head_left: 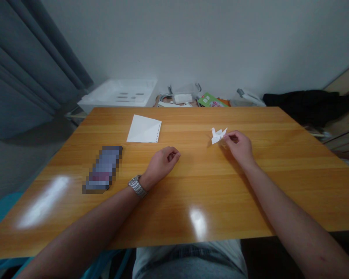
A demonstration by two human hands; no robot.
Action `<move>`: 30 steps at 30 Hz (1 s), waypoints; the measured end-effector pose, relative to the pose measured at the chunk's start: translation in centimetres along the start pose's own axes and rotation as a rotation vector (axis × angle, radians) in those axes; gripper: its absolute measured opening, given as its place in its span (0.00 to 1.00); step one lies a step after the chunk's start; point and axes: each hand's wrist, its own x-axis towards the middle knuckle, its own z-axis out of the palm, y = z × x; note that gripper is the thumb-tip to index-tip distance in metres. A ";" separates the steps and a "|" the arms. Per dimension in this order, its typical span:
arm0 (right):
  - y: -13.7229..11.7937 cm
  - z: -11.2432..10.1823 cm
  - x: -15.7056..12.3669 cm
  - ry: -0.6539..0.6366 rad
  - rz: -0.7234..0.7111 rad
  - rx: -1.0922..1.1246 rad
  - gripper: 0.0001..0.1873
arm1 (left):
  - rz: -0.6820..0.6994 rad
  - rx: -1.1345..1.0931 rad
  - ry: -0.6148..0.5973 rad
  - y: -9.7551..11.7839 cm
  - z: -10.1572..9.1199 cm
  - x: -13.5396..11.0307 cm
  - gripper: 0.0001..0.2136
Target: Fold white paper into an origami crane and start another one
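A small white origami crane (217, 135) is at the right of the table's middle, its neck pointing up on the left side. My right hand (239, 147) pinches the crane at its right side between thumb and fingertips. My left hand (163, 161), with a metal watch (137, 186) on the wrist, rests on the wooden table left of the crane. Its fingers are curled in and I see nothing between them. Beyond this hand lies a white sheet of paper (144, 129) with a perforated right edge.
A blurred-out phone (103, 169) lies on the table (180, 201) at the left. Behind the far edge are a white plastic tray (119, 93), a green booklet (211, 100), a white box (183, 98) and dark cloth (308, 102). A grey curtain (26, 62) hangs at the left.
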 end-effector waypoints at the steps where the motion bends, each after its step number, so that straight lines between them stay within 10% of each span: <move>1: 0.4 0.0 0.1 0.011 -0.023 -0.024 0.09 | 0.001 0.003 -0.002 0.0 0.0 0.0 0.12; 30: 1.6 0.5 0.6 0.038 0.042 -0.070 0.13 | 0.033 0.038 -0.026 -0.3 0.3 0.0 0.11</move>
